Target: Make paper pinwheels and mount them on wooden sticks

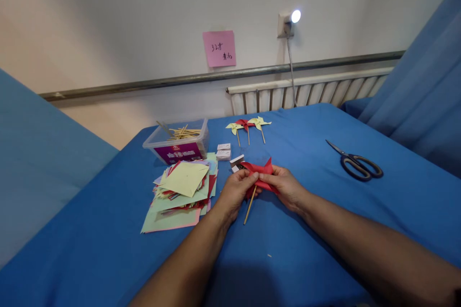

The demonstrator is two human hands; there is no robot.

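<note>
Between my two hands is a red paper pinwheel [265,169] on a thin wooden stick [249,208] that slants down toward me. My left hand [236,191] is closed on its left side, thumb near the centre. From the right, my right hand [286,186] pinches the folded paper, its thumb also at the middle. The undersides of the fingers are hidden by the paper. Just behind my left hand lies a small opened box [236,161], partly covered; its dark contents are too small to name.
Left of my hands sits a stack of coloured paper [185,180]. Behind it stands a plastic tub [176,148] of wooden sticks. Two small white boxes [224,151] lie beside it. Three finished pinwheels [248,124] rest at the back. Black-handled scissors [355,162] lie right on the blue cloth [324,259].
</note>
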